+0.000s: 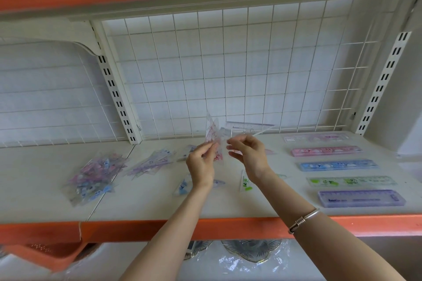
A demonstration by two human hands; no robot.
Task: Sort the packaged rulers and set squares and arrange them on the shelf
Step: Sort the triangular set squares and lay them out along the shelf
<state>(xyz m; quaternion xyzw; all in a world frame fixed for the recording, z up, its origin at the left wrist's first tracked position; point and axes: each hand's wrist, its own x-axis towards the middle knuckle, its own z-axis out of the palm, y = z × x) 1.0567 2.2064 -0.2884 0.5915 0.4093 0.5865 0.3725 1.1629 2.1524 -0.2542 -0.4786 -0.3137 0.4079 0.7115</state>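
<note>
White shelf [159, 203]; fingers [210, 148] of left hand [201, 166] and right hand [250, 155] tight on bagged set squares [213, 132].

Two hands work over the shelf [159, 203]: the left hand [202, 162] pinches one pink set square [212, 134], the right hand [249, 155] one clear set square [251, 128]. Right of the right hand lie five boxed rulers: one pale ruler [317, 138], one pink ruler [326, 151], one blue ruler [338, 165], one green ruler [351, 181], one purple ruler [360, 198]. Left of the left hand sit two heaps, the nearer heap [150, 162] and the farther heap [93, 175], their pieces too tangled to count. Under the wrists, one blue packet [182, 187] and one green packet [245, 181] show
</note>
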